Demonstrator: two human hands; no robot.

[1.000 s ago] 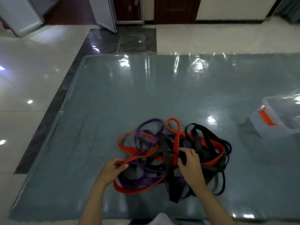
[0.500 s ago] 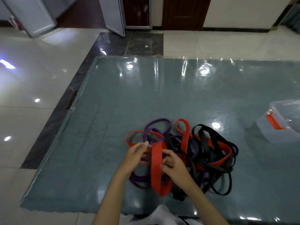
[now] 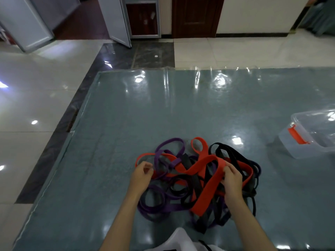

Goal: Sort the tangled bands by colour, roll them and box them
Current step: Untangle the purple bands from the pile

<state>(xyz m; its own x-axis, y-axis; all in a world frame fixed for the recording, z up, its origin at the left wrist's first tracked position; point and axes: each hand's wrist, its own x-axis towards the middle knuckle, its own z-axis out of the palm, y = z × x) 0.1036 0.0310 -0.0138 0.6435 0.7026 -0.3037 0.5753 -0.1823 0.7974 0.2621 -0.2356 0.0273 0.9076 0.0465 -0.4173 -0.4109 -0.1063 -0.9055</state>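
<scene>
A tangled heap of red, purple (image 3: 168, 205) and black bands (image 3: 228, 153) lies on the blue-grey mat (image 3: 145, 115) in front of me. My right hand (image 3: 233, 180) grips a wide red band (image 3: 204, 167) at the right of the heap, lifting it over the others. At the heap's left edge, my left hand (image 3: 142, 175) pinches a red strand. A clear plastic box (image 3: 311, 134) with an orange latch stands open at the far right.
The mat is covered by a glossy plastic sheet and lies on a tiled floor (image 3: 36, 105). Doors and a cabinet (image 3: 143, 17) stand along the far wall. White cloth (image 3: 179, 240) shows at the bottom edge.
My hands have spread apart: the right hand carried the wide red band to the right, the left stayed at the heap's left edge. The band now stretches across the pile.
</scene>
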